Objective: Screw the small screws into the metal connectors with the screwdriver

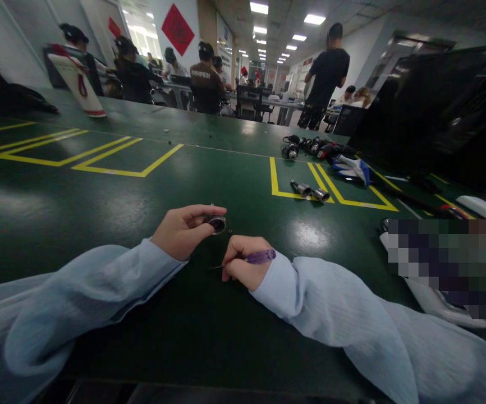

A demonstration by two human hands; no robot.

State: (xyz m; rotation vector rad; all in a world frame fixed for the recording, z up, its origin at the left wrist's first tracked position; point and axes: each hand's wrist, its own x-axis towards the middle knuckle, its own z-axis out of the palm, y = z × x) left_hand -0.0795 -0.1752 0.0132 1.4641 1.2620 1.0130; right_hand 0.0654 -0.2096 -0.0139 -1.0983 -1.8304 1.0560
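Note:
My left hand (184, 229) grips a round metal part (216, 224) with a dark hollow face, held between thumb and fingers just over the table. My right hand (247, 259) is closed around a screwdriver (262, 257) with a see-through purple handle. Its thin shaft points left, below the metal part and apart from it. A tiny ring-like piece (230, 231) lies on the green tabletop between my hands. Two metal cylindrical parts (312, 192) rest farther off to the right, by the yellow tape.
Cables with metal connectors (292, 150) and a blue-and-white glove (351, 168) lie at the back right. A black monitor (440, 112) stands behind them. White packaging (428, 297) sits at the right. A white container (78, 84) leans at the back left. Several people are beyond the table.

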